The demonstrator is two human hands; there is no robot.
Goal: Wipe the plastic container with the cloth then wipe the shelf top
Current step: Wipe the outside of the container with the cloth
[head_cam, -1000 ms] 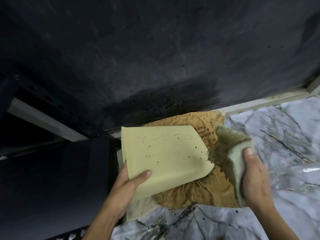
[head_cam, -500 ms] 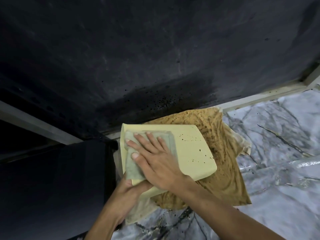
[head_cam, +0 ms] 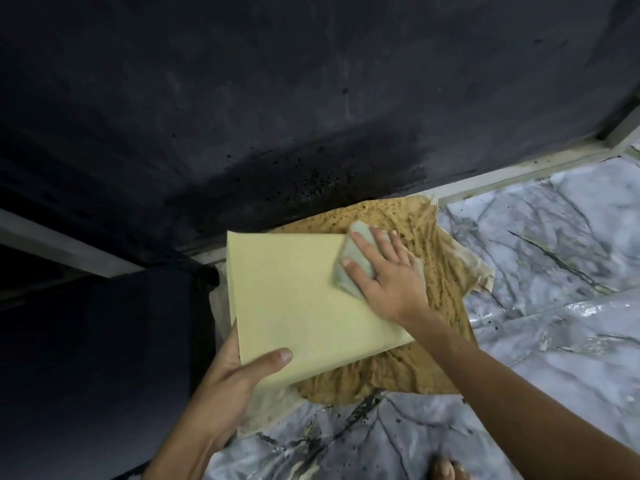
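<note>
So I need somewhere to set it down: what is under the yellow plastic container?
A stained brown cloth lies crumpled beneath the yellow plastic container, over the marble-patterned surface. The container covers the cloth's middle, so nothing can be told there.

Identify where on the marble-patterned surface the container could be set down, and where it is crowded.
Bare marble-patterned surface lies right of the stained brown cloth, up to the pale ledge. Crowded: the left, under the yellow container and both hands.

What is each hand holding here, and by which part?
The left hand grips the flat pale-yellow plastic container by its near-left corner. The right hand presses a folded grey-green cloth flat against its far-right corner.
</note>
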